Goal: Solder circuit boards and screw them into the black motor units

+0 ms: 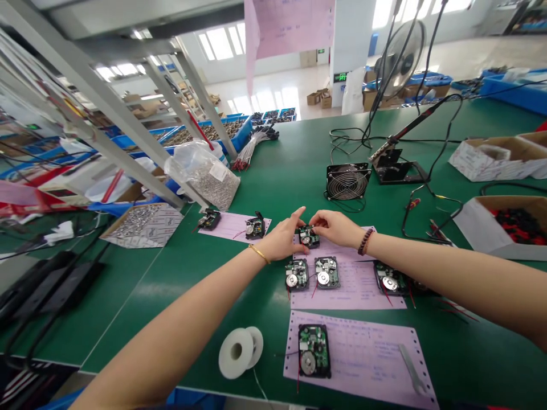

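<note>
Left hand [282, 238] and right hand [335, 226] pinch the small circuit board [308, 236] together; likely light, rigid, fragile, best held by edges

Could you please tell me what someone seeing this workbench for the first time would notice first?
First, the two bare hands, left hand and right hand, meeting over a small black and green circuit-board module on a pink paper sheet mid-table. Similar modules lie on pink sheets nearer the person. A white spool of solder wire stands near the front edge of the green table, and a small black square fan sits behind the hands.
</note>
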`<state>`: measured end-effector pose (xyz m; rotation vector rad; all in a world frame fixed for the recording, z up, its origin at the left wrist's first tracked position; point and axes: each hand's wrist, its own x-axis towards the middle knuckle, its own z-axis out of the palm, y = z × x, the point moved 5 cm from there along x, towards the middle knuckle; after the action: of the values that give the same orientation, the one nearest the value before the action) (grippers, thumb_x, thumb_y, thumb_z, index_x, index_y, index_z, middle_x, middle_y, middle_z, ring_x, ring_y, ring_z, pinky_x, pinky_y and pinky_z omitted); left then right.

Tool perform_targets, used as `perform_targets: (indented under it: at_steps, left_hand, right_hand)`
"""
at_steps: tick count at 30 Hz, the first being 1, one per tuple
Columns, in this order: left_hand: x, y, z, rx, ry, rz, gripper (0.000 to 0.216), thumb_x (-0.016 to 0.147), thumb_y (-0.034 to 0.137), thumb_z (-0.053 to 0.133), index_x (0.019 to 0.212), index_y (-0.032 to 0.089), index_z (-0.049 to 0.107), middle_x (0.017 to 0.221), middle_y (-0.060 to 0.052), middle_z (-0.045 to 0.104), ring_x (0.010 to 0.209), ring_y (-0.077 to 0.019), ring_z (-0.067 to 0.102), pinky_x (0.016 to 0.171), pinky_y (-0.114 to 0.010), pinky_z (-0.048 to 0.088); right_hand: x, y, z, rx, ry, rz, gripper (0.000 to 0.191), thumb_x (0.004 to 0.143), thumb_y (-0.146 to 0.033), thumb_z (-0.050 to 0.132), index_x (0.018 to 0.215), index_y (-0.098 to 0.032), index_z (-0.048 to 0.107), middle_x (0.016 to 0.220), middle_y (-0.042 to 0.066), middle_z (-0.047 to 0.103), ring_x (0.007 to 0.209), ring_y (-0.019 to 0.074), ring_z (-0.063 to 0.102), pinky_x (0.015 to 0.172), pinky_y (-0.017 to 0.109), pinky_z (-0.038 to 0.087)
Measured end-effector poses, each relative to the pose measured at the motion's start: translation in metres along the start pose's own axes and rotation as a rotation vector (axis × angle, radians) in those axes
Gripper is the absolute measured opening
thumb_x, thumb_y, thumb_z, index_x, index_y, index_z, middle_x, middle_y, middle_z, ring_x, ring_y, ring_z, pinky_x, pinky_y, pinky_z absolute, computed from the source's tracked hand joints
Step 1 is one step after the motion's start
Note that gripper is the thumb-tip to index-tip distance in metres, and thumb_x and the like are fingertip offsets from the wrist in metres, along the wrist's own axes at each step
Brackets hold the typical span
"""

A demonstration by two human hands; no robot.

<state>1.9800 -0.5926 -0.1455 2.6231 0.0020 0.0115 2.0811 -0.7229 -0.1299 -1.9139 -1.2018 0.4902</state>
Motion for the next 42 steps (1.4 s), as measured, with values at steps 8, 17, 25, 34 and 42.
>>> perform_targets:
  at_steps: [8,17,25,34,42]
  left_hand:
    - [-0.001,-0.001,0.000,0.021,0.010,0.037,0.099,0.069,0.036,0.089,0.150,0.023,0.032,0.135,-0.016,0.063,0.125,-0.0369,0.062,0.106,-0.054,0.048]
    - [-0.030,0.050,-0.066,0.380,0.254,0.260,0.050,0.091,0.045,0.071,0.134,0.023,0.055,0.153,-0.016,0.048,0.145,-0.0338,0.041,0.118,-0.054,0.031]
    - [-0.046,0.052,-0.081,0.548,0.139,0.182,0.029,0.103,0.033,0.047,0.090,0.021,0.069,0.106,-0.007,0.073,0.119,-0.0272,0.061,0.112,-0.052,0.031]
    - [-0.032,0.015,-0.048,0.395,-0.027,-0.071,0.055,0.086,0.028,0.063,0.139,0.020,0.051,0.137,-0.014,0.066,0.134,-0.0327,0.053,0.116,-0.052,0.030]
    - [-0.014,0.014,-0.016,0.340,-0.059,-0.052,0.081,0.084,0.040,0.070,0.153,0.013,0.035,0.140,-0.018,0.063,0.137,-0.0332,0.052,0.123,-0.053,0.020]
  right_hand:
    - [-0.009,-0.021,-0.028,0.165,-0.063,-0.058,0.010,0.087,-0.020,0.064,0.095,-0.018,0.068,0.088,0.003,0.073,0.078,0.0143,0.067,0.071,0.028,0.055]
    - [-0.039,-0.048,-0.046,0.072,0.131,-0.284,0.007,0.088,-0.023,0.064,0.095,-0.021,0.065,0.094,0.003,0.069,0.082,0.0159,0.064,0.079,0.033,0.056]
    - [-0.019,-0.020,-0.033,-0.011,0.132,-0.075,0.008,0.086,-0.017,0.067,0.093,-0.019,0.067,0.088,0.003,0.070,0.077,0.0152,0.063,0.073,0.031,0.053]
    - [0.006,0.005,0.006,-0.101,0.042,0.021,0.009,0.083,-0.010,0.069,0.087,-0.018,0.069,0.076,0.000,0.068,0.070,0.0137,0.060,0.068,0.027,0.048]
    - [0.010,0.000,0.010,-0.196,0.025,-0.043,0.012,0.086,-0.010,0.066,0.095,-0.017,0.070,0.085,0.002,0.068,0.075,0.0149,0.059,0.075,0.029,0.047]
